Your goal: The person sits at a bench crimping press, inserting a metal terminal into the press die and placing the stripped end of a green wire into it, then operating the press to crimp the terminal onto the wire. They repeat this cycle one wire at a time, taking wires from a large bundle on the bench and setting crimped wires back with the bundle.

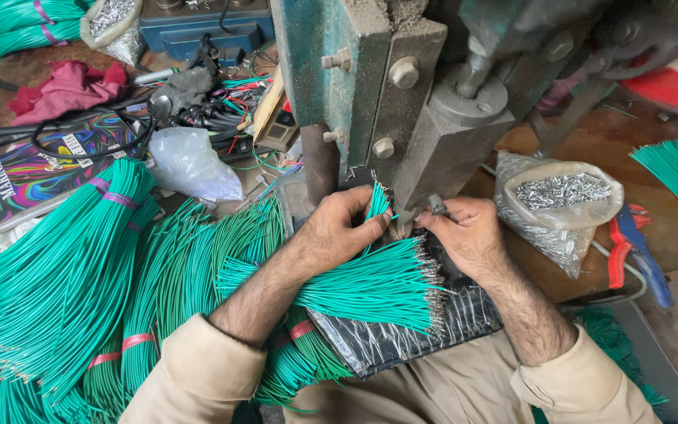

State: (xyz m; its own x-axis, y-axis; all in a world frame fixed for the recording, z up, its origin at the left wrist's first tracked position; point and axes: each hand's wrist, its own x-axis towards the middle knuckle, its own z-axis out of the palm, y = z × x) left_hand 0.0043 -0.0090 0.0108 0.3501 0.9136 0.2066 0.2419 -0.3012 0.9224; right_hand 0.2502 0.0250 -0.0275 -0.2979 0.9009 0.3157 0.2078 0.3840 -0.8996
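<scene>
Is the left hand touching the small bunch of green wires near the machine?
Touching: the head view shows the left hand gripping the green wires.

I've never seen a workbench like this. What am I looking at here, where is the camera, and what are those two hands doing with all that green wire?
This is one picture, taken by a camera worn on a person's head, looking down at their own two bare hands. There is no robot.

The left hand holds a small bunch of green wires up against the base of a heavy metal press. The right hand pinches something small right under the same spot; it is too small to tell what.

Below the hands, a fan of green wires with metal tips lies on a black plastic sheet. Big tied bundles of green wire cover the left side. To the right are an open bag of small metal pieces and red and blue pliers.
</scene>
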